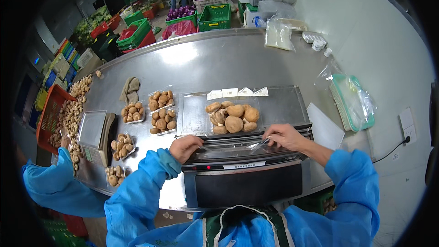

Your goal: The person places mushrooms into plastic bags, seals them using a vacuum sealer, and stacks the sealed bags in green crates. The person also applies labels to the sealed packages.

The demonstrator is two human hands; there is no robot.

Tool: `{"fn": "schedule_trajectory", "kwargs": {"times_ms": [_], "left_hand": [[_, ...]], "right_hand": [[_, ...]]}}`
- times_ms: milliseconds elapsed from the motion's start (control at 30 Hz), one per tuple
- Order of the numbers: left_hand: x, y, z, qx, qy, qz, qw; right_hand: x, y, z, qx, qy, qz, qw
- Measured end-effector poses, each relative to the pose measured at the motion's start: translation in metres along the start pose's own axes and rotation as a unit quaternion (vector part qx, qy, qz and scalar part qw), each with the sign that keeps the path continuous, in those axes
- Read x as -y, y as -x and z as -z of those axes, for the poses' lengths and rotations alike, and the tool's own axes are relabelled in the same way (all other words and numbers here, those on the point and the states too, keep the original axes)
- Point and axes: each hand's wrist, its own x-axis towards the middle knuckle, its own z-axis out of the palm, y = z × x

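Both my hands are over the front of a film wrapping machine (248, 183). My left hand (186, 148) pinches the left edge of the clear plastic film (228, 144). At the right, my right hand (284, 137) grips a bunched corner of the same film. Just beyond the film, a clear tray of large mushrooms (234, 124) rests on the machine's metal top plate (281, 109). Folded white labels (229, 92) bearing writing lie along the plate behind the tray.
Several small mushroom trays (160, 100) and a weighing scale (96, 137) stand left. Loose mushrooms (70, 113) lie beside a red crate (51, 118). A co-worker's blue sleeve (51, 181) reaches in at far left. A green basket (368, 121) with plastic bags stands right.
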Motion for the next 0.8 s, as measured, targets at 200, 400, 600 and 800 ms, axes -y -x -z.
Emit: {"fn": "schedule_trajectory", "kwargs": {"times_ms": [200, 400, 600, 800], "left_hand": [[-0.079, 0.016, 0.044, -0.263, 0.359, 0.227, 0.866], [-0.074, -0.098, 0.107, -0.290, 0.158, -0.114, 0.937], [0.067, -0.141, 0.071, 0.121, -0.311, -0.035, 0.942], [0.093, -0.118, 0.017, 0.074, -0.161, -0.001, 0.984]], "right_hand": [[0.087, 0.046, 0.019, -0.118, -0.338, -0.049, 0.932], [0.132, -0.046, 0.080, -0.280, -0.028, 0.272, 0.920], [0.001, -0.119, 0.090, -0.052, 0.616, 0.214, 0.757], [-0.044, -0.102, 0.038, -0.096, 0.446, 0.112, 0.883]]}}
